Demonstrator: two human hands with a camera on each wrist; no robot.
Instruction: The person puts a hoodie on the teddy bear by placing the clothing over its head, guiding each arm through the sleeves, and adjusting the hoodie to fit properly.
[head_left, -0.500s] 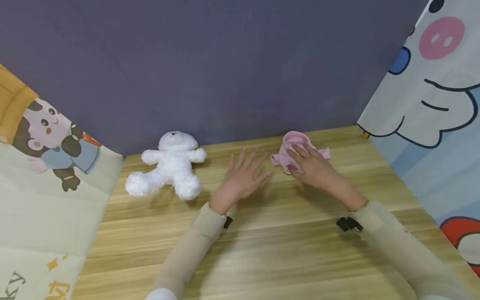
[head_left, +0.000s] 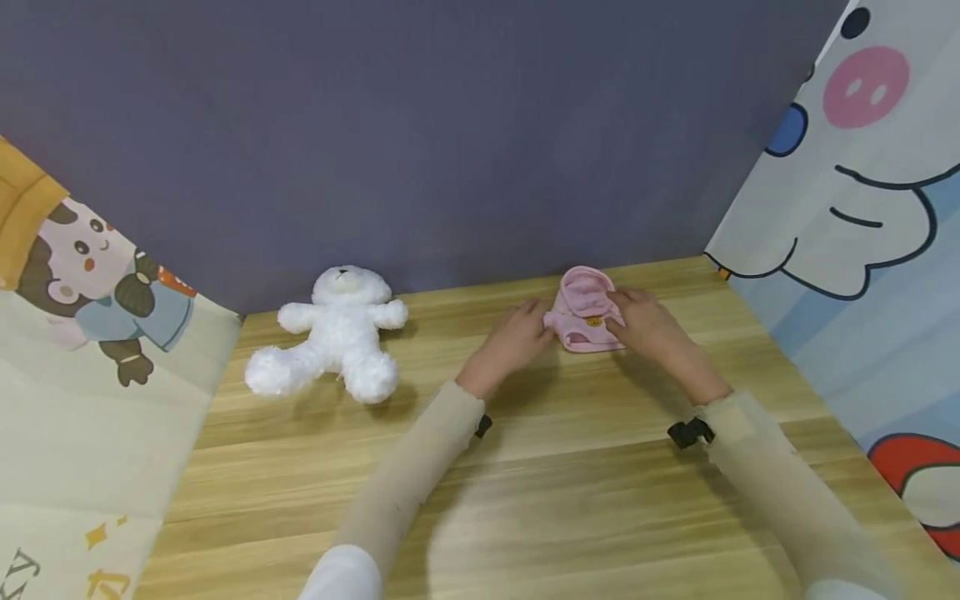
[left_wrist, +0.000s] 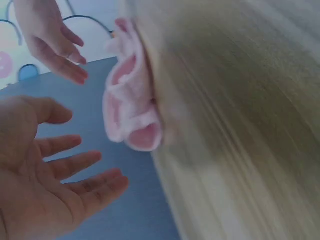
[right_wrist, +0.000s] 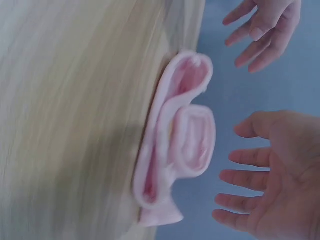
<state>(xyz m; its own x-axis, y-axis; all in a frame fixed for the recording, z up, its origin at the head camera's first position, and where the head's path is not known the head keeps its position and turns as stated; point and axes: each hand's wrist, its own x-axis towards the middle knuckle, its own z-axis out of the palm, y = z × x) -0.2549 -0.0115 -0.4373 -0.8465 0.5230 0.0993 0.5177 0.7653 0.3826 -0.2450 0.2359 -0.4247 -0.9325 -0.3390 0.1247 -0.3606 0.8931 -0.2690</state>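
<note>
Presently the pink doll garment [head_left: 585,318] lies on the wooden table [head_left: 525,500] near its far edge, at 12 o'clock; left hand [head_left: 517,340] at its 9 o'clock, right hand [head_left: 651,327] at its 3 o'clock, both with fingers spread, gripping nothing in wrist views; risk: the limp fabric may bunch or slide if pressed unevenly; white plush bear [head_left: 333,337] lies well apart at 9 o'clock

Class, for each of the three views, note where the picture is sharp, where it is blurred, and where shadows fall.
Head view: mostly sharp; the white teddy bear and pink garment are clear, with soft shadows under both arms on the wooden table. Left wrist view: the table streaks with motion blur, the left hand is clearer. Right wrist view: the same streaking, the garment soft, the right hand fairly clear.
</note>
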